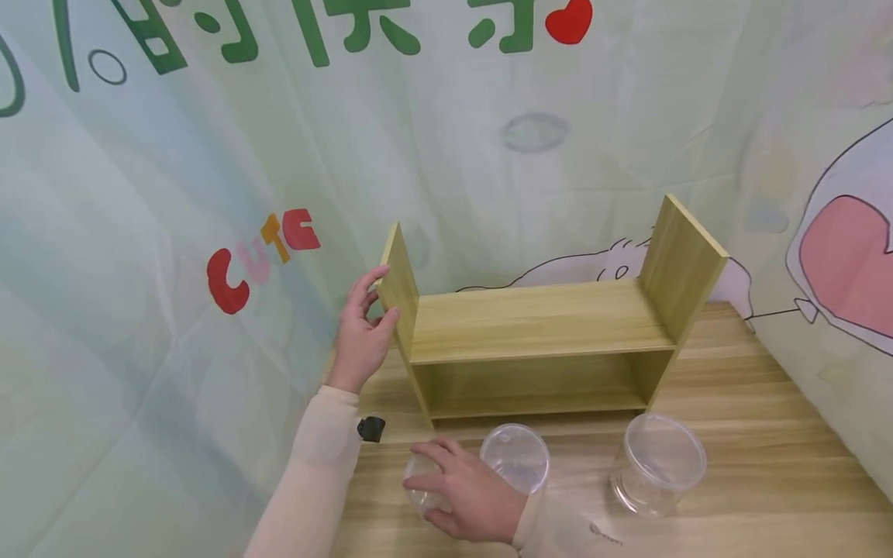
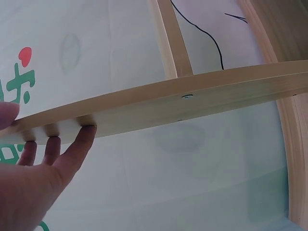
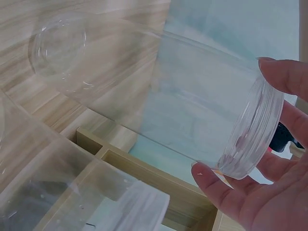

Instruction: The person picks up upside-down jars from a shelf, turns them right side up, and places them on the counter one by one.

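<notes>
A small two-tier wooden shelf (image 1: 544, 319) with raised side panels stands on the table. My left hand (image 1: 361, 337) holds the upper part of its left side panel (image 2: 139, 108); in the left wrist view several fingertips press on the panel's face, with another digit over its edge. My right hand (image 1: 474, 492) grips a clear cylindrical jar (image 3: 192, 96) by its ridged clear lid (image 3: 252, 130), thumb on one side and fingers on the other. In the head view this hand covers much of that jar. Right beside it stands a second clear jar (image 1: 516, 457).
A third clear jar (image 1: 659, 469) stands on the wood-grain table (image 1: 753, 434), in front of the shelf's right end. Printed fabric (image 1: 446, 155) hangs behind the shelf and along both sides. A small black device (image 1: 371, 428) sits at the left wrist.
</notes>
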Demonstrator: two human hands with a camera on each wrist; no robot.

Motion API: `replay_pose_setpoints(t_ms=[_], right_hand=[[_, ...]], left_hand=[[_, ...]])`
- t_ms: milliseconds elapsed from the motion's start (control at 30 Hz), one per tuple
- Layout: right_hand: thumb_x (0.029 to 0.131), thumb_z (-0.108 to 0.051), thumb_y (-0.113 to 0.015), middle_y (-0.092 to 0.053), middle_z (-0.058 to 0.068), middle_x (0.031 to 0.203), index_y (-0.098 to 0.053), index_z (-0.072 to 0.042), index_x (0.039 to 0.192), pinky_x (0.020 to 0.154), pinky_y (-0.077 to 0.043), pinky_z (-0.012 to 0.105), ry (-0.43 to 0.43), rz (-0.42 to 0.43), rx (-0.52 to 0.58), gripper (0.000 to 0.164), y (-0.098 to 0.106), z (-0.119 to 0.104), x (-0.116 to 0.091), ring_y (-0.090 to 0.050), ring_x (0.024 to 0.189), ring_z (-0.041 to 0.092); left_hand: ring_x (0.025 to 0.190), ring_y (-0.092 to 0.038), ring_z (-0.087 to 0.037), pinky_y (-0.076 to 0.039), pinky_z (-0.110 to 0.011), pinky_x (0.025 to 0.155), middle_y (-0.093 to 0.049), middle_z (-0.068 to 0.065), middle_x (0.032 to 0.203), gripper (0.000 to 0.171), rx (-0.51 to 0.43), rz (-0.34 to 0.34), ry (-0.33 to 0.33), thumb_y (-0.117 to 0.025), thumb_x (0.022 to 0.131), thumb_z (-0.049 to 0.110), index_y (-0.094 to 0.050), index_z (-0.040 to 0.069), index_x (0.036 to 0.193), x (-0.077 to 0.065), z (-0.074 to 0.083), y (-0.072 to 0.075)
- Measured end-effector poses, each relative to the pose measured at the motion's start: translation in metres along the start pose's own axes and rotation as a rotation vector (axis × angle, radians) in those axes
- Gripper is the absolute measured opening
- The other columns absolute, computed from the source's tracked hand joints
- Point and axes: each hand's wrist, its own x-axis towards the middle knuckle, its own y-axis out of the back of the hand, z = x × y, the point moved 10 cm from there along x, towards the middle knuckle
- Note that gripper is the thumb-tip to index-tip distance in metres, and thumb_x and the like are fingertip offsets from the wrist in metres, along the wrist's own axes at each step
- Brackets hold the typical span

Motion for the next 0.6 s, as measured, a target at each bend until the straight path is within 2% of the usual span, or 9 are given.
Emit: replay_pose_setpoints(t_ms=[233,600], right_hand=[[0.072,-0.033,-0.073,-0.043,0.009,0.132,-0.064,-0.025,0.111,0.087,-0.044,0.033,0.001,-0.004,-0.017,0.041,0.0009,0.0051,-0.003,-0.042,0.115,0.024],[0.072,-0.032,-0.072,-0.042,0.008,0.133,-0.063,-0.024,0.112,0.086,-0.045,0.033,-0.006,0.006,-0.011,0.042,-0.0041,0.009,-0.008,-0.043,0.115,0.024]], left_hand=[[0.114,-0.045,-0.031,-0.049,-0.03,0.071,-0.037,-0.003,0.132,0.051,-0.007,0.001,0.0,-0.052,0.083,-0.011,-0.043,0.007,0.131,0.0026,0.0008,-0.0014],[0.116,-0.044,-0.028,-0.049,-0.029,0.071,-0.037,-0.001,0.133,0.052,0.008,0.002,0.021,-0.053,0.084,-0.01,-0.043,0.008,0.131,-0.0001,-0.0033,-0.0011]])
